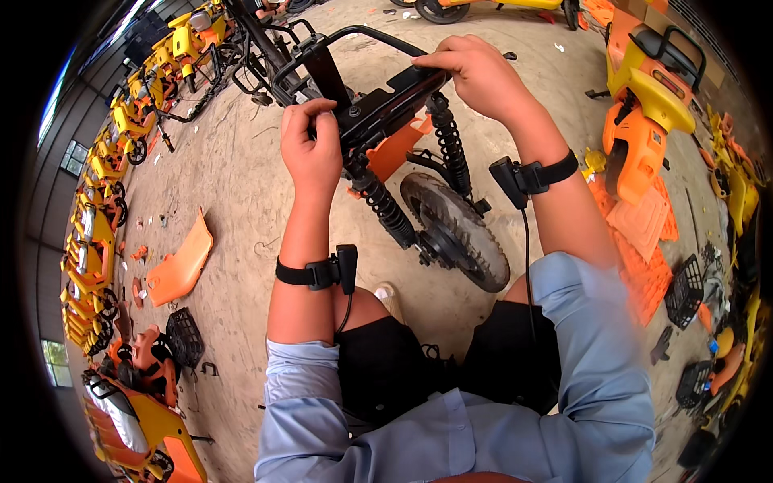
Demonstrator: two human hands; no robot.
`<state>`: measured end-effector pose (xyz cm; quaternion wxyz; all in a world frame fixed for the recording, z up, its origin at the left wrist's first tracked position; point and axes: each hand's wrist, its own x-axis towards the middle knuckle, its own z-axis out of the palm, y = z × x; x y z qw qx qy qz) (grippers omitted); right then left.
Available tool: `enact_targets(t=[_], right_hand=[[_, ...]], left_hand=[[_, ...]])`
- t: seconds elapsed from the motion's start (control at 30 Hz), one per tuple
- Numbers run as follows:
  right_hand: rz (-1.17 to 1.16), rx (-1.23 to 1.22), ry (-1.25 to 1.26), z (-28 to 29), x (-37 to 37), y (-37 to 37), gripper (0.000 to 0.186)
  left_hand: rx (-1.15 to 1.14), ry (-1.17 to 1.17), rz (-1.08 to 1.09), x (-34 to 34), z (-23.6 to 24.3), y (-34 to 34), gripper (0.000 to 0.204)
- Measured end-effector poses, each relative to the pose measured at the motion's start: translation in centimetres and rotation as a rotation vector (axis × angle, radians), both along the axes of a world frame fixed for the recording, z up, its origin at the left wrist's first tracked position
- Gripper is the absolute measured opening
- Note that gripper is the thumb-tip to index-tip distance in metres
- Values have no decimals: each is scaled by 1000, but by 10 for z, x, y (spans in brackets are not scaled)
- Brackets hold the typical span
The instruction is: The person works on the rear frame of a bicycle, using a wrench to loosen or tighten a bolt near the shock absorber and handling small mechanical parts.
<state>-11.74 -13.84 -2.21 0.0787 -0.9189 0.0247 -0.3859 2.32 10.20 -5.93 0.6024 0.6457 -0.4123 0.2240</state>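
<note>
A black metal front bracket with a tube handle sits atop two coil-spring fork shocks of a partly stripped scooter. Its front wheel with a treaded tyre stands below, and an orange panel shows behind the bracket. My left hand has its fingers curled at the bracket's left end, their tips partly hidden. My right hand grips the bracket's right end, index finger stretched along its top. Black straps with small devices and cables circle both my forearms.
Yellow scooters line the left side. A loose orange panel lies at left, near a black basket. At right are an orange-yellow scooter body, orange floor pieces, baskets and piled parts. Part of another person appears at the top.
</note>
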Motion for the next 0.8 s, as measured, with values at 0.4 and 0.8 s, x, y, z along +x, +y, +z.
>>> enact_targets(t=[0.4, 0.8], right_hand=[[-265, -263, 150, 13, -7, 44, 33], [-263, 145, -380, 56, -5, 98, 45]], left_hand=[[0, 8, 0, 1, -2, 3, 15], [25, -15, 24, 2, 1, 7, 15]])
